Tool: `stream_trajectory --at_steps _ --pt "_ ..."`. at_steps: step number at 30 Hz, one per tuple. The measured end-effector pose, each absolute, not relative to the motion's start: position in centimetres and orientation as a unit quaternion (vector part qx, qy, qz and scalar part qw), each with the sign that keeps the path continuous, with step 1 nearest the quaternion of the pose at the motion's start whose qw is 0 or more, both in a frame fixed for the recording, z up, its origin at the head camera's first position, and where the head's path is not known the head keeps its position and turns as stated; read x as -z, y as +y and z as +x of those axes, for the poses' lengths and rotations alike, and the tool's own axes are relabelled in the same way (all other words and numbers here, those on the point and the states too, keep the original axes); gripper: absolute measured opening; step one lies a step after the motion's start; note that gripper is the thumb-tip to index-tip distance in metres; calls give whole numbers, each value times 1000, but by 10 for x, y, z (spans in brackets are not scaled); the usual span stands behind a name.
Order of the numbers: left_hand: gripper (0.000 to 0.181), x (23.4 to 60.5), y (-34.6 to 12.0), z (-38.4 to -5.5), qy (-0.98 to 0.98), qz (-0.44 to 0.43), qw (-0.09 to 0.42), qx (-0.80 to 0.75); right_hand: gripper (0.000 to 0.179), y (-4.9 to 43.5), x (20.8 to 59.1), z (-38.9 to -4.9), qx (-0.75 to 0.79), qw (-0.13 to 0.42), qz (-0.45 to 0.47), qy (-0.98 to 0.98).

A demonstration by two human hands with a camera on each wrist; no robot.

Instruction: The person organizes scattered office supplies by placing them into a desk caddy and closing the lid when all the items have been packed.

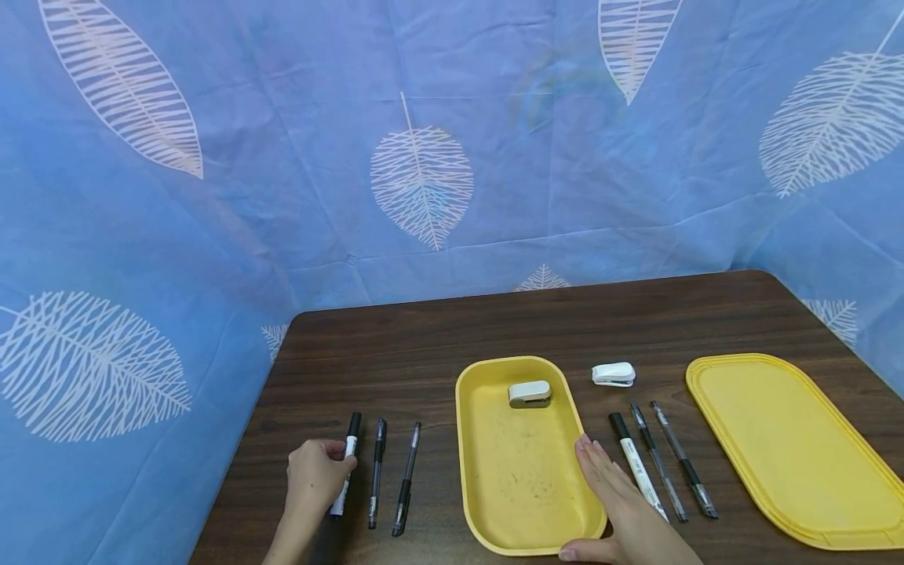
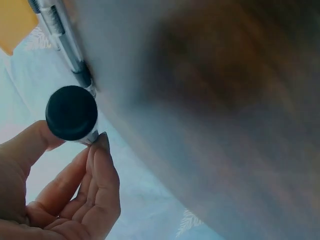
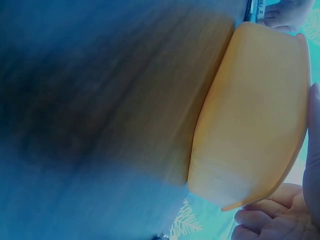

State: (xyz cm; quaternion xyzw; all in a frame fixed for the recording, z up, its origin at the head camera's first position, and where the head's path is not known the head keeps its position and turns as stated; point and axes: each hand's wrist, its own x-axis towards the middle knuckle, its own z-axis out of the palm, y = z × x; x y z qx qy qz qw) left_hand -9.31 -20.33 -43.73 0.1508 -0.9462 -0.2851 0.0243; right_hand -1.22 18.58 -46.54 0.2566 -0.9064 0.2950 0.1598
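My left hand (image 1: 314, 475) pinches a white marker (image 1: 351, 446) with a black cap between thumb and fingers, low over the table at the left. The left wrist view shows the marker's dark round end (image 2: 71, 113) close up. Two black gel pens (image 1: 377, 471) (image 1: 407, 479) lie just right of it. My right hand (image 1: 617, 506) rests against the right side of a yellow tray (image 1: 523, 479), its fingers extended along the rim and the thumb by the near corner. Inside the tray, toward the far end, sits a small white stapler (image 1: 530, 394).
A second white stapler (image 1: 614, 374) lies right of the tray. Nearer are another white marker (image 1: 639, 467) and two gel pens (image 1: 658, 463) (image 1: 683, 459). At the far right lies a flat yellow lid (image 1: 798, 447). Blue cloth (image 1: 494, 196) hangs behind the dark wooden table (image 1: 395, 345).
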Motion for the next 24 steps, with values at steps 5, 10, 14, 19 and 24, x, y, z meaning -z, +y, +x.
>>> stream_trajectory --at_steps 5,10,14,19,24 --pt "21 430 -203 -93 -946 139 44 289 120 187 466 -12 -302 149 254 -907" --pt "20 420 -200 -95 -945 123 70 294 120 187 466 -12 -297 152 256 -907" --pt "22 413 -197 -96 -944 117 77 297 119 187 466 -13 -291 162 262 -906" --pt "23 405 -192 -98 -944 112 77 300 119 186 466 -13 -289 169 265 -904" --pt "22 399 -185 -97 -943 104 76 307 119 186 466 -12 -294 157 258 -907"
